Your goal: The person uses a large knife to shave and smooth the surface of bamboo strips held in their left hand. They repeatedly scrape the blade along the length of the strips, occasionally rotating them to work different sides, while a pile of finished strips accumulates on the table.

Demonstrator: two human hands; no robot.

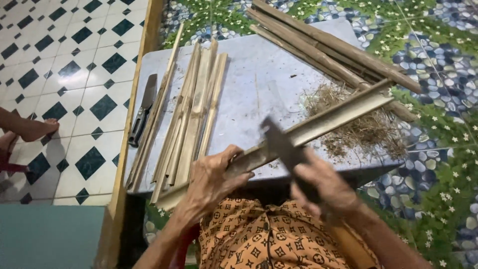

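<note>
— Grey scuffed board (259, 84) over a pebble-print floor covering, checker tiles to the left. What's in hand?

— L hand (209, 182) wrapped round a long split bamboo strip (318, 124), which lies diagonally across the board's near edge. R hand (323, 187) fist-tight on a dark flat blade (280, 144), edge set against the strip.

— Around it?

— Pale flat slats (191, 109) w/ a second knife (143, 110) on the left, round poles (328, 50) at the back, dry fibrous shavings (363, 129) behind the strip.

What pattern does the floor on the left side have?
The floor has white tiles with dark diamond shapes at the corners. The head view shows it best.
</note>
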